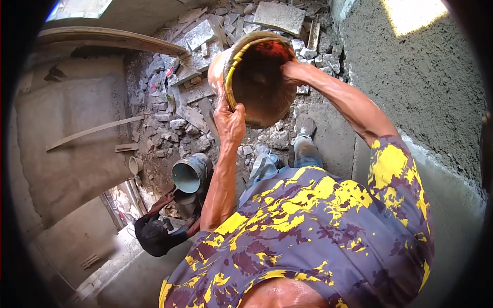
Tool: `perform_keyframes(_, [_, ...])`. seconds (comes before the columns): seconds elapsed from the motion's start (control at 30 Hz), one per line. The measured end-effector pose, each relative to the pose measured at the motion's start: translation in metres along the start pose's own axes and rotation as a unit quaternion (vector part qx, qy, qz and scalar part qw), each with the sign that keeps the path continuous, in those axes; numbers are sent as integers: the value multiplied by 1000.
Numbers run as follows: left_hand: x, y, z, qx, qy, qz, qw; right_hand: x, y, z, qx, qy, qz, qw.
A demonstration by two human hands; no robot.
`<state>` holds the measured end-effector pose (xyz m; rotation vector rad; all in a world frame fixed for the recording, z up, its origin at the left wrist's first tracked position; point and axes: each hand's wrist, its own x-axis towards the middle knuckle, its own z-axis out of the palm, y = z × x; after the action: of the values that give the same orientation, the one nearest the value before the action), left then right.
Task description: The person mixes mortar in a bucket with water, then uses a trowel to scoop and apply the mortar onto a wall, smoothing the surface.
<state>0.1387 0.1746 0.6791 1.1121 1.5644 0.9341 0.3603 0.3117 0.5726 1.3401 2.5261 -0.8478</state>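
Note:
An orange bucket is held up in front of me, tilted so that its dark, dirt-coated inside faces me. A yellow strip, perhaps its handle, runs along the left part of the rim. My left hand is closed on that rim, thumb towards the opening. On the opposite side my right hand grips the bucket at the rim, its fingertips hidden. Below and left, another person in a dark cap holds a grey-blue bucket with its mouth turned up.
Broken concrete and rubble cover the ground ahead and left. A rough grey plastered wall rises on the right. A long wooden board juts in at upper left, and a thin plank leans below it. My feet stand beside the rubble.

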Motion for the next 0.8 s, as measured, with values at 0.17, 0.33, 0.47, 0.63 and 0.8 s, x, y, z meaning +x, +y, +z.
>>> perform_keyframes(0.17, [-10, -9, -1, 69, -38, 116, 990, -78, -23, 46, 574, -117, 234, 776])
perform_keyframes(0.33, [-29, -22, 0, 9, -92, 68, 993, -125, -62, 84, 427, -60, 71, 899])
perform_keyframes(0.47, [-15, -50, 7, -35, -102, 44, 993, -137, -60, 104, 432, 25, 94, 897])
perform_keyframes(0.63, [-13, -61, 16, -134, -107, 81, 982, -151, -31, 100, 222, 133, 1, 966])
perform_keyframes(0.8, [1, -115, -14, -272, 35, -1, 962, -112, -27, 105, 170, 89, -35, 981])
